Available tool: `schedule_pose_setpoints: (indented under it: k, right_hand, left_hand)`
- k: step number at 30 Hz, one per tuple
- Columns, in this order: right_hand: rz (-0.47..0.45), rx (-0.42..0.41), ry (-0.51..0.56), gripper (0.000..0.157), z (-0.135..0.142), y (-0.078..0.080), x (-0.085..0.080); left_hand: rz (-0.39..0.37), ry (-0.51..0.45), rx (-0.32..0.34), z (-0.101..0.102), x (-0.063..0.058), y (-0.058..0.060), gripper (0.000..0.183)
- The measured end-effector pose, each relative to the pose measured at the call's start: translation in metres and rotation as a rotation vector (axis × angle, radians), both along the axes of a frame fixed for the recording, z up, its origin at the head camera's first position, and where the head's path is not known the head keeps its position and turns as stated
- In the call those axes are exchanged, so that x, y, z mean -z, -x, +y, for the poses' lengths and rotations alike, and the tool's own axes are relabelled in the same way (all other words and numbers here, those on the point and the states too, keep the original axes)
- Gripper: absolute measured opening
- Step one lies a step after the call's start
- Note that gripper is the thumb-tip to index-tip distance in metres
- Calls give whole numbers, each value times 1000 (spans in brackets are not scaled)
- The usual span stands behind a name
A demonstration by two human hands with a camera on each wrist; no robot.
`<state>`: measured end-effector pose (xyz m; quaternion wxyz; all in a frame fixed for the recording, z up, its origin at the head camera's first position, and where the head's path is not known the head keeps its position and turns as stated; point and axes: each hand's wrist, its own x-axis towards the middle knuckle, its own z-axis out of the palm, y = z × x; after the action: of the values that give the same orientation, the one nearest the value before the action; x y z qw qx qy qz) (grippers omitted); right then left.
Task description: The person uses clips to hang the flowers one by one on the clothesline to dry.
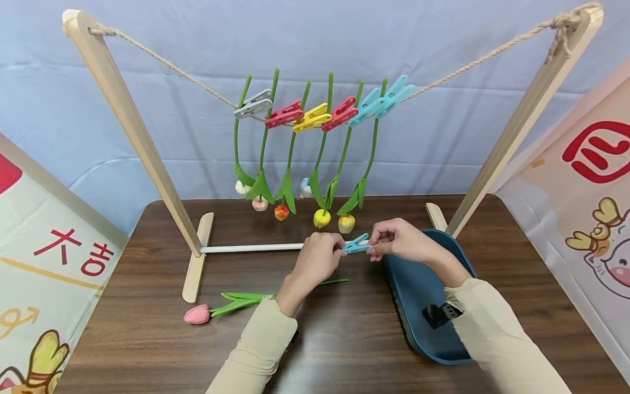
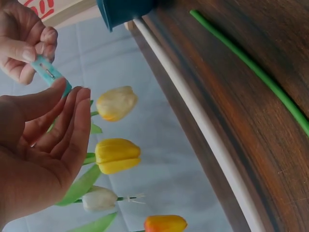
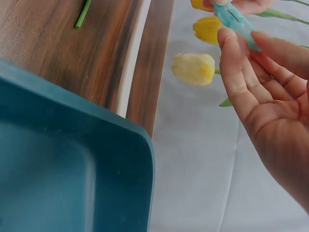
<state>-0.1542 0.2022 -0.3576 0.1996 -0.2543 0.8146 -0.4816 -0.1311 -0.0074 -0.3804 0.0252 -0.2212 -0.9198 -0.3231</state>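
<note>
A light blue clothespin (image 1: 356,243) is held level between both hands, in front of the hanging flowers. My left hand (image 1: 320,253) pinches its left end between thumb and fingertips; in the left wrist view that hand (image 2: 46,140) has its other fingers loosely bent. The right hand (image 1: 401,241) pinches the opposite end, its thumb and index finger seen on the clothespin (image 3: 236,24) in the right wrist view. A pink tulip (image 1: 197,314) with a green stem lies on the table, partly hidden under the left forearm.
Several tulips hang upside down from a rope (image 1: 492,53) by coloured clothespins, such as a yellow clothespin (image 1: 312,117). Wooden posts (image 1: 129,123) carry the rope, joined low by a white rod (image 1: 251,248). A blue bin (image 1: 410,298) stands under the right forearm.
</note>
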Motion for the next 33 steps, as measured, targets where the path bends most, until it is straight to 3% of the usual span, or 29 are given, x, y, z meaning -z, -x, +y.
schedule_pose_setpoints:
  k: [3, 9, 19, 27, 33]
  right_hand:
    - [46, 52, -14, 9, 0, -2, 0]
    - [127, 103, -34, 37, 0, -4, 0]
    - [226, 157, -79, 29, 10, -7, 2]
    - [257, 234, -97, 25, 37, -11, -2]
    - [238, 279, -147, 30, 53, -15, -6]
  left_hand:
    - [25, -7, -16, -2, -2, -1, 3]
    - [54, -4, -30, -3, -6, -3, 4]
    - [8, -1, -29, -15, -4, -5, 5]
    - [-171, 149, -75, -47, 20, -7, 6]
    - [-284, 253, -126, -66, 43, -8, 20]
